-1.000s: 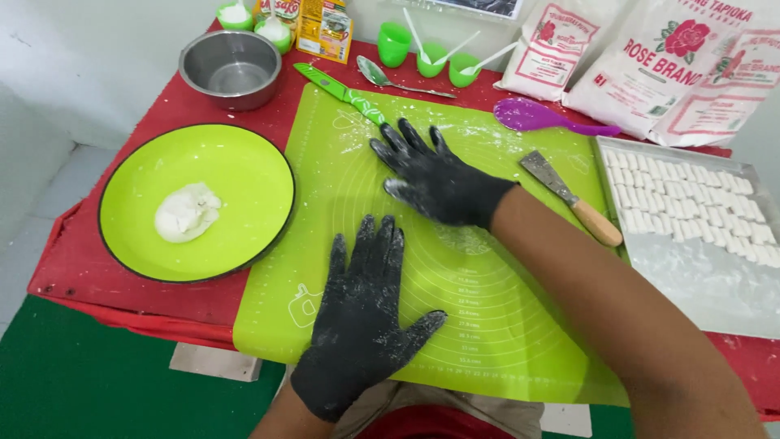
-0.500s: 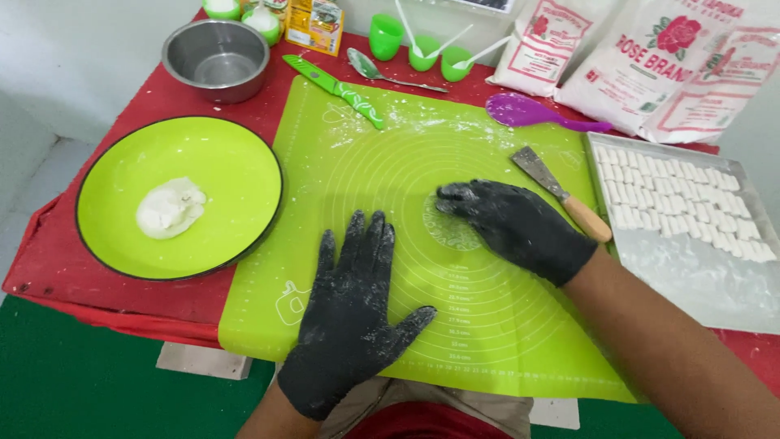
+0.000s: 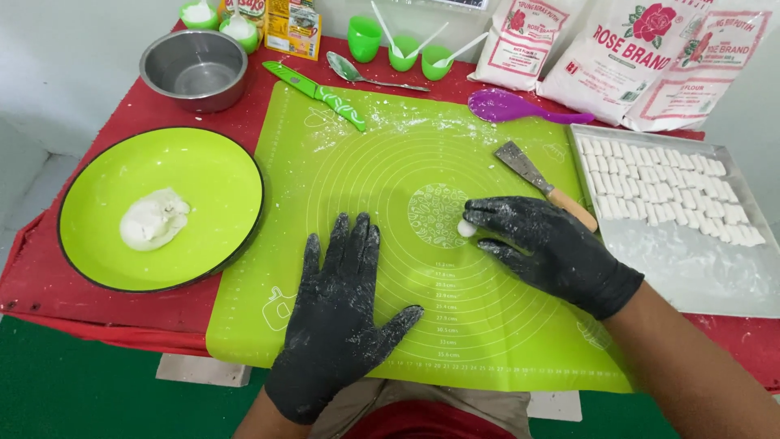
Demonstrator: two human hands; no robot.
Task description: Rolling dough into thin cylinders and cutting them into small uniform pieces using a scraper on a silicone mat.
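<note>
Both my hands wear black gloves dusted with flour. My left hand (image 3: 337, 313) lies flat, fingers spread, on the lime green silicone mat (image 3: 390, 162). My right hand (image 3: 552, 248) rests on the mat's right half, its fingertips pinching a small white dough piece (image 3: 466, 229) near the mat's middle. A lump of white dough (image 3: 153, 219) sits on the round green plate (image 3: 203, 175) to the left.
A scraper with a wooden handle (image 3: 543, 184) lies just beyond my right hand. A metal tray (image 3: 691, 268) of several small dough pieces stands at the right. Farther back are a steel bowl (image 3: 193, 69), green knife (image 3: 318, 94), spoon (image 3: 366, 75), purple spoon (image 3: 520, 107), green cups and flour bags (image 3: 650, 57).
My right hand drew back from the mat's far side toward the middle and curled its fingers around a small dough piece. My left hand stayed flat on the mat.
</note>
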